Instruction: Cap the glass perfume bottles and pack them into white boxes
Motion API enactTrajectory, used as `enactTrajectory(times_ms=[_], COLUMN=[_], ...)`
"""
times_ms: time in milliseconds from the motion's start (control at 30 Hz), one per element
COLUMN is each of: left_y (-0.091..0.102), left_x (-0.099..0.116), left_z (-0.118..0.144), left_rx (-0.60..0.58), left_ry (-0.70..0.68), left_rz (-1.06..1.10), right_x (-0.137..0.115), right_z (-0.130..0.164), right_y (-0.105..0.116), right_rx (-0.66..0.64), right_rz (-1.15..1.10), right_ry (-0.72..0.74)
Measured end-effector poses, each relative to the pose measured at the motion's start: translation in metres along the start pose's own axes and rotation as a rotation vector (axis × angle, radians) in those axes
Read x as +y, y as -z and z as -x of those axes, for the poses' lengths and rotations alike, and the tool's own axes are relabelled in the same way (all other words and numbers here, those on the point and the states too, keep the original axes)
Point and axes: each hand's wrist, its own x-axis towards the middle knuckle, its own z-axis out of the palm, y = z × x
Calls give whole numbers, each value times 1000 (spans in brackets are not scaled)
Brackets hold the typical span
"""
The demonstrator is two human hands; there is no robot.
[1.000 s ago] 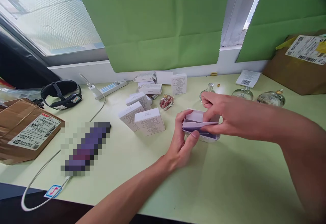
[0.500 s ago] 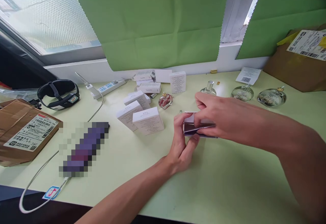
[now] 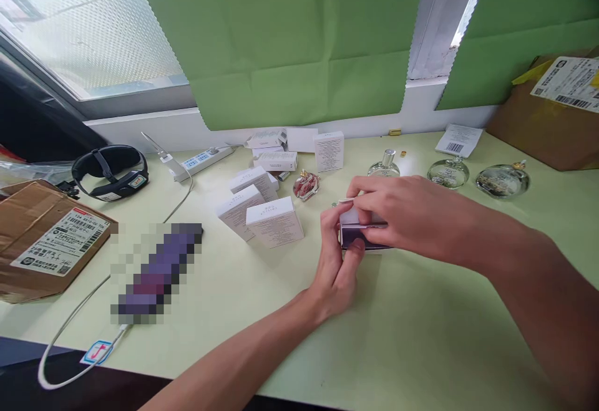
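Note:
My left hand grips a small carton from its left side, with fingers behind and thumb on the near side. The carton is white outside and dark purple inside at its top. Over its right part, my right hand has its fingers bent onto the flap and top edge, hiding much of it. Behind my right hand stands a clear perfume bottle with a silver neck. Left of the hands sit a round perfume bottle with reddish contents and a printed white box.
More white boxes stand towards the wall. Two flat round bottles lie to the right, near a cardboard carton. At left are another cardboard box, a black headset, a power strip and a blurred-out phone on a cable.
My right hand has shifted slightly left over the carton, and its fingers press further on the flap. My left thumb now lies across the dark purple part. The view has moved slightly.

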Motion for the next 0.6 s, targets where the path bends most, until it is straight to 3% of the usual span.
enactTrajectory(times_ms=[200,433,600], left_y=[2,2,1], left_x=[0,-5,-3], left_z=[1,4,2], left_rx=[6,-55,-30], left_ry=[13,-79,-32], left_rz=[11,-23,14], right_x=[-2,1,2], right_z=[3,6,8], right_y=[-4,-4,-1], right_rx=[115,-75,-106], right_rz=[-79,-228,-227], right_ry=[-84,-69,-103])
